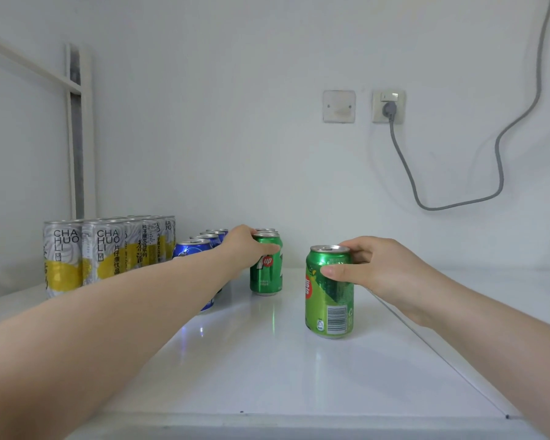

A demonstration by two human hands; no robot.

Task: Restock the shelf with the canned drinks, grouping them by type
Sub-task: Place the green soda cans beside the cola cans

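On the white shelf [267,369], my left hand [243,246] grips the upper part of a green 7up can [266,274] that stands at the front of a short green row running back toward the wall. My right hand [375,268] holds a second green can [329,296] upright on the shelf, thumb across its front and fingers behind its rim. A row of blue cans [192,247] stands left of the green row, partly hidden by my left forearm. Tall white-and-yellow cans [105,252] fill the far left in two rows.
The white back wall carries a blank plate [339,106] and a socket [388,106] with a grey cable [426,204] looping to the right. A white frame [77,131] leans in the left corner. The shelf's front edge [299,422] runs along the bottom.
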